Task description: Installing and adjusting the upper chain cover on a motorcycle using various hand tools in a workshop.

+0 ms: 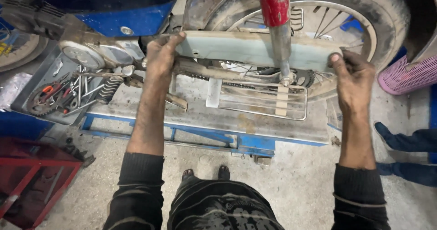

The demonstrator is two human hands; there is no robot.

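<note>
Counts: two hands, one chain cover, one rear wheel, one red shock, one tool tray, one red stand, one pink basket. Two feet of somebody else poke in at the right edge.

Far left: red stand (32, 184) sits on the floor low in the corner. Above it the grey tool tray (27, 86) is stuffed with a sprocket, spanners and red-handled pliers, too tangled to count properly.

Left hand (161, 57): fingers curled tight over the front end of the chain cover (241, 48), thumb on top edge, gripping it for real.

Chain cover: long pale grey piece, lying level along the bike's side, between the engine case and the rear wheel (378, 16). The chain shows just under it.

Shock: the red shock (275, 7) drops straight down across the cover's face, so the cover passes behind it.

Right hand (353, 77): closed around the back end of the cover, thumb tip pressed up on its rear edge, right against the tyre.

Below: wire footrest rack (264, 100) hangs just under the cover, above the blue lift table (255, 141).

Room: tight above and behind because of tyre and shock. Plenty of bare concrete floor toward the person's knees.

Far right: pink basket (405, 73) just beside the tyre, the other person's feet (405, 141) below it.
</note>
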